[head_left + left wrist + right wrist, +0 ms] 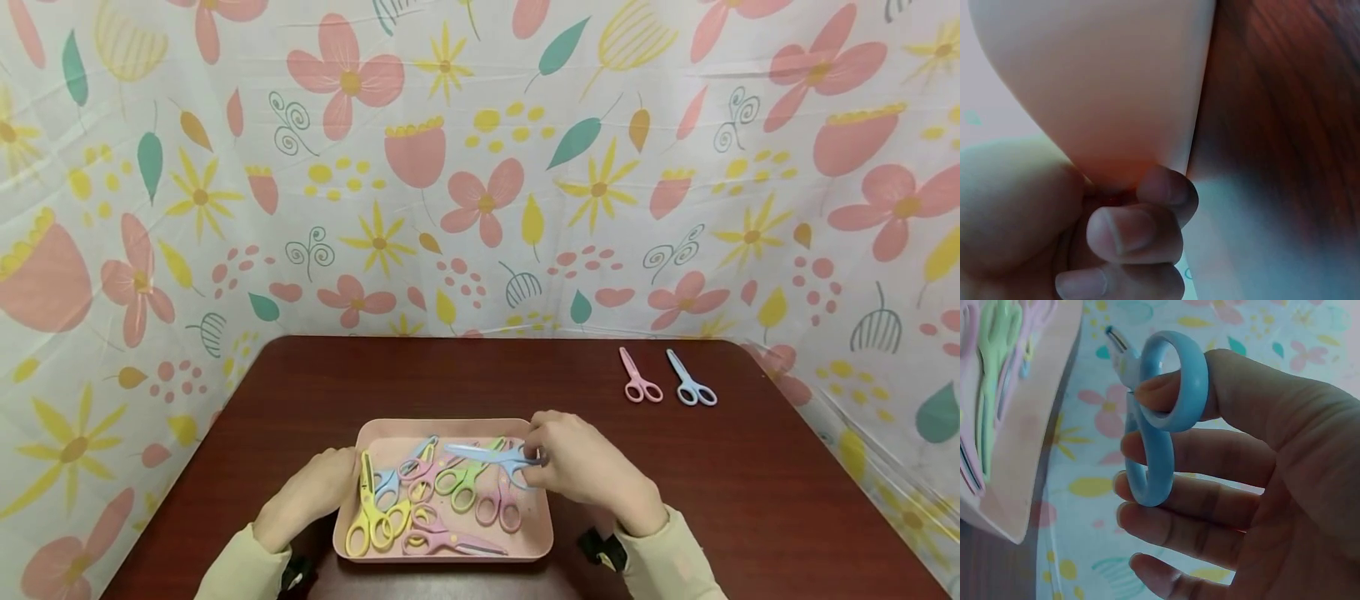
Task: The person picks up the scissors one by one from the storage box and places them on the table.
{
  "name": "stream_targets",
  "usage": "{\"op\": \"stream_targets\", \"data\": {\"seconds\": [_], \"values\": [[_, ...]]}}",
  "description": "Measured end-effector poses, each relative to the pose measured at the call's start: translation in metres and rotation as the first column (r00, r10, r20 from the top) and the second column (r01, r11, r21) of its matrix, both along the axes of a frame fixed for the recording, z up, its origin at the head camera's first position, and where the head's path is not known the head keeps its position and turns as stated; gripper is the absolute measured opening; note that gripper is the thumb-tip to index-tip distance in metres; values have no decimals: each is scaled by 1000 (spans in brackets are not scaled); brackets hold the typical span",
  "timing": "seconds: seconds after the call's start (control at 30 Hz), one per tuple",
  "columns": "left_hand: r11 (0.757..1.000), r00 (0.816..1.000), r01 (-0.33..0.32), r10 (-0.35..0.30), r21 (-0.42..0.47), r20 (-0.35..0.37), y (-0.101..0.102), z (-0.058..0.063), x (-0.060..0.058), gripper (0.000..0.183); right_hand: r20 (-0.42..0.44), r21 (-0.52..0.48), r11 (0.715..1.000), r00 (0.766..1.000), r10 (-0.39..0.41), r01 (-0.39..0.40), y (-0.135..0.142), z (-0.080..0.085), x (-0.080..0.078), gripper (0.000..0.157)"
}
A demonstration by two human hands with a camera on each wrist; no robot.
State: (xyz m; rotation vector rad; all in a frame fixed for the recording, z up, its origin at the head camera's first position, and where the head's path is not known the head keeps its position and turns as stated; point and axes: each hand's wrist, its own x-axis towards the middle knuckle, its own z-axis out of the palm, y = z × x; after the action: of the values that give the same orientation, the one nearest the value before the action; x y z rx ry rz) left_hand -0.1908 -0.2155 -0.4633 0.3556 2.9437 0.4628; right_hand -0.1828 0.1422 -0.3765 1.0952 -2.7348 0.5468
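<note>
A pink tray holds several children's scissors in yellow, pink, green and blue. My left hand grips the tray's left side; in the left wrist view its fingertips curl at the edge of the tray wall. Over the tray's right side, my right hand holds blue scissors by the handle, blades pointing left. The right wrist view shows the thumb through one blue loop and fingers at the other. Yellow scissors lean along the tray's left wall, and green scissors lie near its middle.
Pink scissors and another pair of blue scissors lie side by side at the table's back right, blades pointing away. The dark brown table meets a flower-printed cloth behind and at both sides.
</note>
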Motion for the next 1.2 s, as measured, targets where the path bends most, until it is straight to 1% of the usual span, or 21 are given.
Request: {"op": "stream_targets", "data": {"seconds": [0.13, 0.27, 0.47, 0.57, 0.7, 0.8, 0.87, 1.07, 1.2], "values": [[1000, 1000, 2, -2, -2, -13, 0, -1, 0, 24, -9, -56, 997, 998, -60, 59, 12, 3, -9, 10], [1000, 1000, -1, 1, -2, -5, 0, -1, 0, 24, -4, -112, 985, 991, -131, 130, 25, 6, -19, 11], [1000, 998, 24, -25, -19, -53, 2, -1, 0, 25, 13, -180, 954, 971, -240, 238, 45, 5, -35, 12], [1000, 998, 25, -26, -17, -54, 2, -1, 0, 25, 20, -201, 935, 956, -293, 291, 54, 0, -46, 11], [1000, 999, 19, -19, -5, -36, 2, -2, 1, 24, 31, -224, 897, 922, -385, 382, 66, -9, -62, 9], [1000, 999, 21, -21, -2, -37, 2, -2, 1, 24, 63, -255, 856, 891, -449, 450, 75, -16, -74, 8], [1000, 999, 22, -22, 0, -38, 2, -3, 1, 24, 83, -278, 830, 873, -480, 483, 80, -21, -82, 11], [999, 998, 22, -23, -26, -50, 2, -2, 1, 23, 131, -314, 737, 796, -591, 599, 89, -31, -103, 22], [1000, 998, 11, -13, -25, -53, 3, -3, 1, 23, 208, -319, 659, 729, -653, 681, 94, -38, -117, 27]]}}
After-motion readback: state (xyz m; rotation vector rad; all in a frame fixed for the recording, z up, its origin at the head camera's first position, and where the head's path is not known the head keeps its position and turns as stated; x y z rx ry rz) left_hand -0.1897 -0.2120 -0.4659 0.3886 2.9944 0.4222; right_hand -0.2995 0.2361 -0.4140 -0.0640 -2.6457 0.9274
